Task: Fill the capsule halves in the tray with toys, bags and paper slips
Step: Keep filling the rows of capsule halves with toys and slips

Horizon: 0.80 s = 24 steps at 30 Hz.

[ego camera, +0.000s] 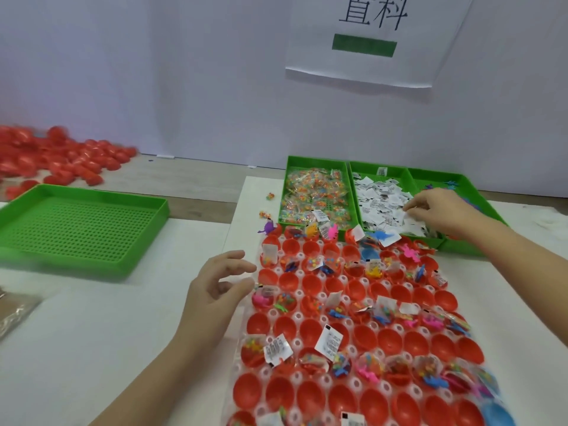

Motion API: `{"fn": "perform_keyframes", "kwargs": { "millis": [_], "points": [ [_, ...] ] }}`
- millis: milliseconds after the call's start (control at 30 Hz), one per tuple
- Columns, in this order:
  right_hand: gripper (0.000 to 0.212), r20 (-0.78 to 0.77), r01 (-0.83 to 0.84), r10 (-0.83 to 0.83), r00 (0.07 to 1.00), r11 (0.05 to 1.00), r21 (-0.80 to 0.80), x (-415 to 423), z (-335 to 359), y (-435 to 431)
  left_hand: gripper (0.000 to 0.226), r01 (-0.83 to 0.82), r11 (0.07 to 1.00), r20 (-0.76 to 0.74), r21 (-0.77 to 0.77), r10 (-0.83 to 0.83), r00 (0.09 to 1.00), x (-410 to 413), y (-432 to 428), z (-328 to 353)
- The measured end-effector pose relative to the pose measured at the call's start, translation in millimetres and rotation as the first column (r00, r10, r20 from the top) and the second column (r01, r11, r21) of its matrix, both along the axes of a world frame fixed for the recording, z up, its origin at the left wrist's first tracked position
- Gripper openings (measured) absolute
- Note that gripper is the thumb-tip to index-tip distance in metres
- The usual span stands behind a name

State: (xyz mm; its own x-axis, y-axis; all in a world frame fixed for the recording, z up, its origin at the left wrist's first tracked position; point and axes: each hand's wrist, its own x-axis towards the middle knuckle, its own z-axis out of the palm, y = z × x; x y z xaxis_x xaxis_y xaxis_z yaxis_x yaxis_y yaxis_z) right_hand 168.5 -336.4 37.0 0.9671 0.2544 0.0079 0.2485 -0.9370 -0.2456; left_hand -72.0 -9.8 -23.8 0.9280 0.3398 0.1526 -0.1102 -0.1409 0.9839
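A clear tray point(299, 318) holds rows of red capsule halves point(316, 332); alternate rows carry toys, bead bags and paper slips, the others are bare. My left hand point(215, 290) hovers at the tray's left edge with loosely curled fingers, holding nothing. My right hand point(439, 212) reaches into the middle green bin of paper slips point(381, 204), its fingertips pinching among the slips. A green bin of bead bags point(313, 195) stands left of it, and a green bin of toys point(445, 187) to the right, partly hidden by my hand.
A green perforated tray point(76, 229) lies at the left with nothing in it. A heap of red capsule halves point(58, 158) sits at the far left by the wall. A few loose bead bags point(267, 207) lie beside the bag bin. A paper sign point(368, 41) hangs on the wall.
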Motion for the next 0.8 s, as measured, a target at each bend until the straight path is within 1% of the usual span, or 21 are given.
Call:
{"fn": "perform_keyframes", "kwargs": {
  "millis": [67,133,233,267,300,333,367,400,433,467,500,533,567,600,667,733,800],
  "points": [
    [0.012,0.022,0.013,-0.012,1.000,1.000,-0.017,-2.2,1.1,2.2,0.022,0.015,1.000,0.011,-0.001,-0.015,1.000,-0.7,1.3,-0.9],
    [0.001,0.032,0.008,-0.008,0.999,1.000,0.002,-6.3,3.4,4.5,0.030,0.012,1.000,0.023,0.004,-0.012,1.000,0.0,3.2,-3.9],
    [0.006,0.091,0.012,-0.013,0.996,1.000,0.007,-11.8,7.0,6.5,0.031,0.004,1.000,0.032,0.015,-0.005,0.999,1.1,4.2,-6.1],
    [0.008,0.121,0.022,-0.026,0.992,0.999,0.036,-14.7,8.7,7.6,0.030,0.006,1.000,0.034,0.015,-0.007,0.999,1.3,4.2,-6.8],
    [0.010,0.142,0.032,-0.047,0.989,0.994,0.107,-18.4,11.5,9.5,0.029,0.010,1.000,0.036,0.016,-0.011,0.999,1.6,4.3,-7.7],
    [0.011,0.145,0.042,-0.077,0.986,0.972,0.230,-23.4,15.5,12.6,0.029,0.015,1.000,0.037,0.017,-0.015,0.999,1.6,4.5,-8.1],
    [0.012,0.119,0.055,-0.111,0.987,0.917,0.395,-30.4,20.9,16.9,0.030,0.019,1.000,0.038,0.016,-0.020,0.999,1.6,4.6,-8.4],
    [0.014,0.068,0.066,-0.128,0.989,0.818,0.571,-39.8,27.2,23.6,0.029,0.022,1.000,0.041,0.014,-0.023,0.999,1.6,4.8,-8.7],
    [0.019,0.015,0.070,-0.115,0.993,0.696,0.715,-51.3,33.8,31.4,0.027,0.024,1.000,0.045,0.005,-0.024,0.999,1.7,4.9,-9.1],
    [0.023,-0.025,0.064,-0.073,0.997,0.596,0.800,-65.2,40.1,40.5,0.022,0.027,1.000,0.050,-0.011,-0.026,0.998,1.7,4.7,-8.9],
    [0.025,-0.052,0.049,-0.009,0.999,0.538,0.841,-80.0,44.7,50.0,0.016,0.032,0.999,0.053,-0.031,-0.030,0.998,1.3,4.0,-7.7],
    [0.025,-0.073,0.026,0.072,0.995,0.511,0.859,-95.5,47.4,60.0,0.015,0.037,0.998,0.053,-0.041,-0.035,0.998,0.7,2.9,-5.9],
    [0.025,-0.094,0.001,0.159,0.983,0.507,0.862,-110.9,48.1,70.1,0.017,0.042,0.998,0.051,-0.037,-0.040,0.998,0.0,1.9,-4.6],
    [0.023,-0.118,-0.029,0.246,0.962,0.522,0.852,-126.0,47.8,79.9,0.019,0.047,0.999,0.051,-0.021,-0.046,0.998,-0.7,0.9,-3.5],
    [0.019,-0.173,-0.107,0.392,0.903,0.598,0.794,-150.2,45.0,97.5,0.022,0.059,0.998,0.063,0.015,-0.060,0.996,-2.6,-1.0,-0.5],
    [0.021,-0.223,-0.179,0.477,0.850,0.660,0.730,-164.0,38.0,111.9,0.021,0.070,0.996,0.084,0.052,-0.075,0.994,-4.7,-2.5,1.5],
    [0.023,-0.221,-0.216,0.494,0.841,0.681,0.700,-170.7,29.3,124.8,0.016,0.071,0.992,0.094,0.105,-0.081,0.992,-7.4,-3.6,4.3]
  ]
}}
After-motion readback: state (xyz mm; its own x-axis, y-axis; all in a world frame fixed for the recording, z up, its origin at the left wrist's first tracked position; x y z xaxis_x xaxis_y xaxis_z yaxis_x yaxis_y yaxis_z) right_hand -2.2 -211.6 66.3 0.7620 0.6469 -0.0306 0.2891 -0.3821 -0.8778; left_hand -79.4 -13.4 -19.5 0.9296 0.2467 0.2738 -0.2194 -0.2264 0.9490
